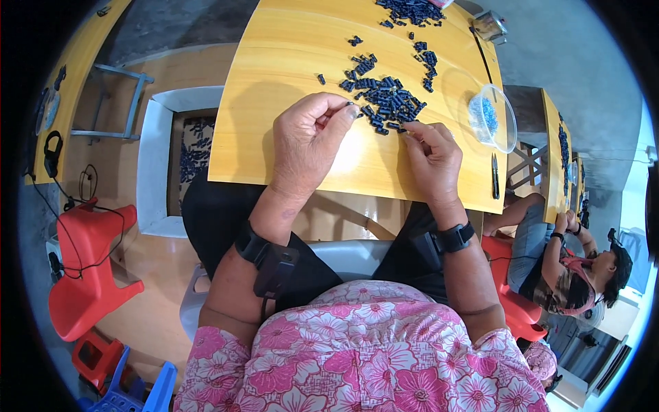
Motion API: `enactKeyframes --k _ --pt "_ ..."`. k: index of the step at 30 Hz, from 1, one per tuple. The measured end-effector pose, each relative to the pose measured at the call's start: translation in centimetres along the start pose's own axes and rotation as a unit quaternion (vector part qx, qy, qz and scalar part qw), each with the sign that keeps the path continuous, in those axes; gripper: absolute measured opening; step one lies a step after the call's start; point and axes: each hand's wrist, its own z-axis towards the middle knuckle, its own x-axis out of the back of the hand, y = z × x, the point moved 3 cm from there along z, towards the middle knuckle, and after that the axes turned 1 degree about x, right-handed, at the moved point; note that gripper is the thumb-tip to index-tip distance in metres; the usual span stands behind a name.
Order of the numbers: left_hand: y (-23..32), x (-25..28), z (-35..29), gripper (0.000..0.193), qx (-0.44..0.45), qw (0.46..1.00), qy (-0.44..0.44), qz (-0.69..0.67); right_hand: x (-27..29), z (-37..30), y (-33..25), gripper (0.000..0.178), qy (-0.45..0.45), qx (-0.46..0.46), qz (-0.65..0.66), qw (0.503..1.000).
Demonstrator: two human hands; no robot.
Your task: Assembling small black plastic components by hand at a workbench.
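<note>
A loose pile of small black plastic parts [392, 101] lies on the yellow wooden table [274, 51] before me. My left hand [305, 137] is closed in a pinch at the pile's left edge, with a small dark part showing at its thumb and fingertip. At the pile's near right edge, my right hand [436, 154] has thumb and forefinger pressed together. Black parts lie right against those fingertips, and what they hold is mostly hidden. To the right stands a clear round tub [506, 118] with tiny blue pieces [489, 115] inside.
Dark tweezers or a pen [495, 176] lie near the table's right edge. More black parts [410, 10] and a metal cup [489, 27] are at the far end. A white-sided box [154, 130] with black parts and a red stool [89, 268] stand left. Another person [573, 275] sits right.
</note>
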Motion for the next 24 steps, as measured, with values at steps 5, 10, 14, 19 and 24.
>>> enactKeyframes --k 5,10,14,19,24 --pt "-0.2 -0.3 0.1 0.011 -0.006 1.0 -0.011 -0.003 -0.1 0.3 -0.6 0.009 0.0 0.064 -0.035 0.997" --pt "0.3 -0.9 0.1 0.009 0.001 1.0 -0.027 0.006 0.5 0.4 -1.7 0.003 -0.019 0.137 -0.096 0.986" --pt "0.3 -1.9 -0.2 0.008 -0.015 0.998 -0.05 -0.026 0.5 -0.3 -1.5 0.002 -0.039 0.102 -0.093 0.99" --pt "0.4 -3.2 -1.7 0.007 -0.013 0.994 -0.104 -0.019 0.8 -1.2 -1.0 0.005 -0.047 0.112 -0.054 0.991" --pt "2.0 -3.7 -3.7 0.007 -0.015 0.994 -0.113 -0.004 1.1 -2.1 -0.8 0.007 -0.053 0.125 -0.024 0.99"
